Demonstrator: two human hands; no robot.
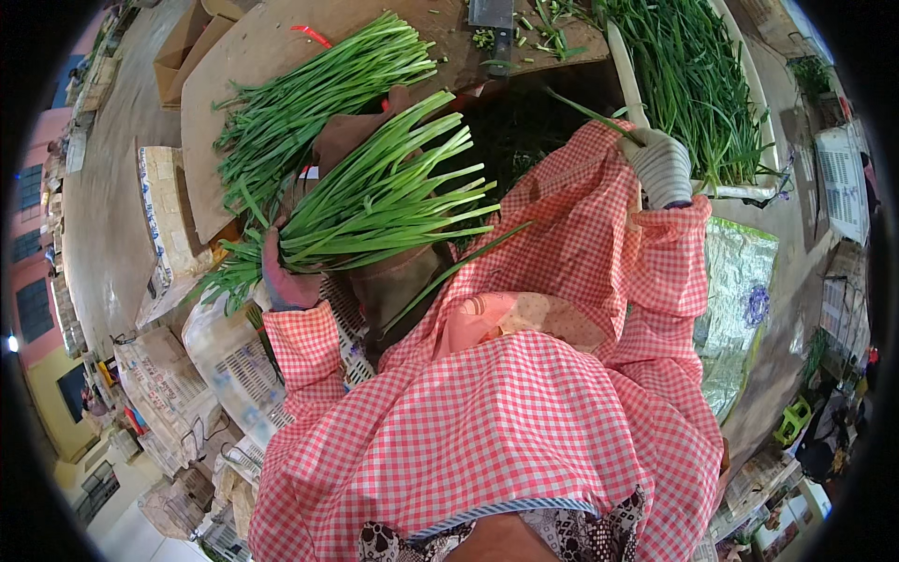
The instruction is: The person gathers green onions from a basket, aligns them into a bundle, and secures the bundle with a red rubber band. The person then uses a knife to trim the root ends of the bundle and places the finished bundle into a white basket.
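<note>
My left hand, in a purplish glove, is closed around a thick bunch of long green flat-leaved stalks, perhaps garlic chives, their pale ends pointing right. My right hand, in a grey striped glove, holds a single green stalk beside the basin. Another bunch of the same greens lies on the board above the left hand. One loose stalk rests across my lap. A cleaver lies among cut stem ends at the board's far side.
A brown board spans the front, with a red tie on it. A white basin full of greens stands at right. A cardboard box is at far left. Newspaper-lined crates stand at left, a shiny green-edged sack at right.
</note>
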